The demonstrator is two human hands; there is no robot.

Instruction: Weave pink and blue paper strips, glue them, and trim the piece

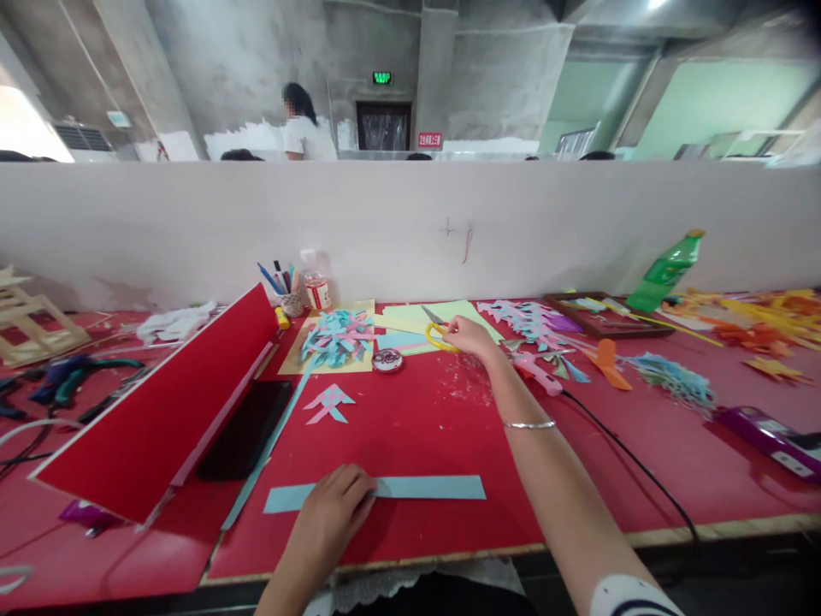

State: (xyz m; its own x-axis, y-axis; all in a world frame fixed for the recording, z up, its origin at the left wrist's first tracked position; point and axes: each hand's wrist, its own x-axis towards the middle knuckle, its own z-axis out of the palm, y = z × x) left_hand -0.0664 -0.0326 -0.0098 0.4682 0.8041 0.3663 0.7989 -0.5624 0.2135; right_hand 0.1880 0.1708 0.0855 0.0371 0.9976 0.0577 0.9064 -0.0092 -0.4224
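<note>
My left hand [339, 500] rests on a long light-blue paper strip [429, 488] lying crosswise near the front edge, its fingers curled together over the strip. My right hand [471, 335] reaches forward, with its fingers closed on the yellow handles of a pair of scissors [441, 335]. The scissor blades point away from me, over pale yellow and blue paper sheets [458, 315]. A small woven pink-and-blue paper piece [332, 402] lies between the hands. Behind it are a heap of pink and blue folded strips [339, 336] and a round tin [387, 360].
On the left, a red board [173, 402] stands tilted beside a black phone [247, 432]. A pink glue gun [537, 374] trails a black cord on the right. A green bottle [667, 274] leans by the white partition [385, 222]. Beyond, a person [308, 128] stands.
</note>
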